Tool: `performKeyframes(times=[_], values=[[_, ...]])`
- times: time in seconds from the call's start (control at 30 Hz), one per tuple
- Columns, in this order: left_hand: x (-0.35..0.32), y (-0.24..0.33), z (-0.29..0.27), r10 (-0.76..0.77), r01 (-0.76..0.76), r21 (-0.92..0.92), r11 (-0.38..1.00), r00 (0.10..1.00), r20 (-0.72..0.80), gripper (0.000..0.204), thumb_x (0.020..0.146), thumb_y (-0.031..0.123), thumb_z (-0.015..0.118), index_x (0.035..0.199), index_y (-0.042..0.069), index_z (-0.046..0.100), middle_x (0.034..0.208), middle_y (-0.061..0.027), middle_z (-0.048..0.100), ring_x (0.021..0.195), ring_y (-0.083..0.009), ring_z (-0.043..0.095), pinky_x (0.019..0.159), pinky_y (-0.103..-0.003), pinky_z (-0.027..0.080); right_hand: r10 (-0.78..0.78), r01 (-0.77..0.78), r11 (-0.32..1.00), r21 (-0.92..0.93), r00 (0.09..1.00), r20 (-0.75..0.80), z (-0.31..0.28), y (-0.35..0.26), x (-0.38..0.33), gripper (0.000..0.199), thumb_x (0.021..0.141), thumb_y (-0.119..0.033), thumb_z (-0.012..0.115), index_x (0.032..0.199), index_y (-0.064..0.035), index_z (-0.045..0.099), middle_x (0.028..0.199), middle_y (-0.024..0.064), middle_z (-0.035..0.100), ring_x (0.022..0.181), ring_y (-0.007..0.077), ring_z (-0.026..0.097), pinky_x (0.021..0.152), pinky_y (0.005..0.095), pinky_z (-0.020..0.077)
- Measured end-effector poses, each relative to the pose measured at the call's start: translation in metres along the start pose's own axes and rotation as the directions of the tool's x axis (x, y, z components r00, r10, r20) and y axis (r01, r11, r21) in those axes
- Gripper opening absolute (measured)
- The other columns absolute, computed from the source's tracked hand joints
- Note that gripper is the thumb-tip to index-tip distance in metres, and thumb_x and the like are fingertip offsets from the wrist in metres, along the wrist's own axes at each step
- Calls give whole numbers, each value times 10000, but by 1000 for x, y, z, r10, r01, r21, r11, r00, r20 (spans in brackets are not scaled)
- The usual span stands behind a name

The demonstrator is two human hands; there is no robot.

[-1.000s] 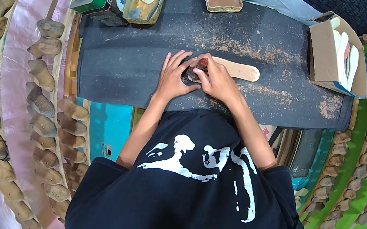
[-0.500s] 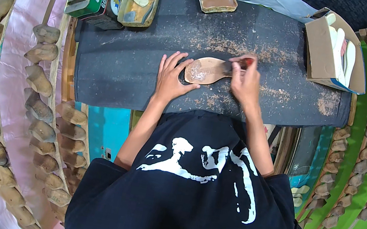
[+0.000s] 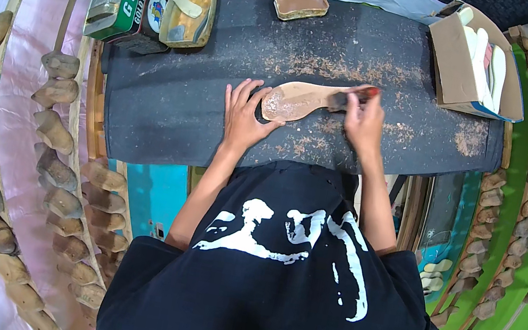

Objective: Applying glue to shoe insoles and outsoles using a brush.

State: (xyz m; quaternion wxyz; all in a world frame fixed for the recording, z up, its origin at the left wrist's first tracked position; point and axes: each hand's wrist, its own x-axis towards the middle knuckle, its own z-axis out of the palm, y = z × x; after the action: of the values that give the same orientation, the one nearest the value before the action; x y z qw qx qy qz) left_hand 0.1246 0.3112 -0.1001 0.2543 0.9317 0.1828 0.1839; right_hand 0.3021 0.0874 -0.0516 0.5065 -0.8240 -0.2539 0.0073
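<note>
A tan shoe sole (image 3: pixel 300 101) lies flat on the dark-covered table, wide end to the left and narrow end to the right. Its wide end has a speckled, shiny patch. My left hand (image 3: pixel 246 116) rests around that end, fingers spread on the table and thumb along the near edge. In my right hand (image 3: pixel 364 123) is a brush with a red handle (image 3: pixel 367 93). The brush's dark tip is over the narrower part of the sole. I cannot tell how firmly it presses.
Brown shavings (image 3: pixel 337 68) litter the table cloth (image 3: pixel 169 99). At the back stand a green metal can (image 3: pixel 117 1), a tub (image 3: pixel 186 38) with yellowish contents and a small brown-filled dish (image 3: pixel 301 5). A cardboard box (image 3: pixel 452 67) holds pale soles. Racks of wooden shoe lasts (image 3: pixel 64 94) flank both sides.
My right hand and the brush have moved right along the sole, toward its narrow end. My left hand stays at the wide end. The whole view has shifted slightly.
</note>
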Motion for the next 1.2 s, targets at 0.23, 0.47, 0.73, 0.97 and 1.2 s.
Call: performKeyframes(times=[0.23, 0.47, 0.73, 0.97, 1.2], values=[[2, -1, 1, 17, -17, -2, 1000, 1000, -18, 822, 656, 496, 969, 1353, 151, 702, 1476, -72, 601, 1480, -324, 475, 1283, -644, 198, -90, 89, 996, 21, 990, 110, 29, -37, 0, 213, 1013, -102, 658, 1167, 29, 592, 973, 236, 723, 935, 408, 739, 816, 491, 570], [3, -6, 7, 19, -18, 44, 999, 999, -26, 827, 645, 493, 969, 1347, 144, 705, 1468, -75, 609, 1464, -319, 493, 1276, -642, 211, -302, 229, 948, 222, 869, 391, 72, -56, -15, 212, 1006, -115, 676, 1133, 34, 595, 988, 268, 706, 945, 481, 710, 829, 511, 564], [4, 1, -2, 13, -13, -12, 1000, 1000, -22, 778, 637, 486, 970, 1286, 128, 733, 1458, -62, 612, 1455, -317, 488, 1280, -619, 215, -177, 189, 981, -33, 959, 220, 60, -45, 18, 218, 1047, -129, 627, 1173, 28, 543, 1005, 289, 710, 957, 508, 705, 790, 541, 560], [3, -5, 2, -7, 6, -46, 999, 999, -37, 756, 613, 440, 984, 1267, 146, 746, 1459, -45, 612, 1462, -305, 484, 1288, -606, 213, 55, -75, 995, 69, 965, 255, 85, -45, 29, 282, 1046, -151, 652, 1188, 71, 552, 992, 250, 736, 859, 379, 747, 747, 453, 577], [5, -1, -2, -15, 13, -67, 998, 999, -37, 795, 577, 420, 999, 1280, 151, 743, 1467, -58, 614, 1457, -317, 494, 1285, -622, 216, 0, 4, 965, -262, 1000, 18, 43, -23, 81, 300, 1040, -151, 639, 1204, 81, 542, 964, 312, 710, 882, 511, 705, 769, 514, 567]])
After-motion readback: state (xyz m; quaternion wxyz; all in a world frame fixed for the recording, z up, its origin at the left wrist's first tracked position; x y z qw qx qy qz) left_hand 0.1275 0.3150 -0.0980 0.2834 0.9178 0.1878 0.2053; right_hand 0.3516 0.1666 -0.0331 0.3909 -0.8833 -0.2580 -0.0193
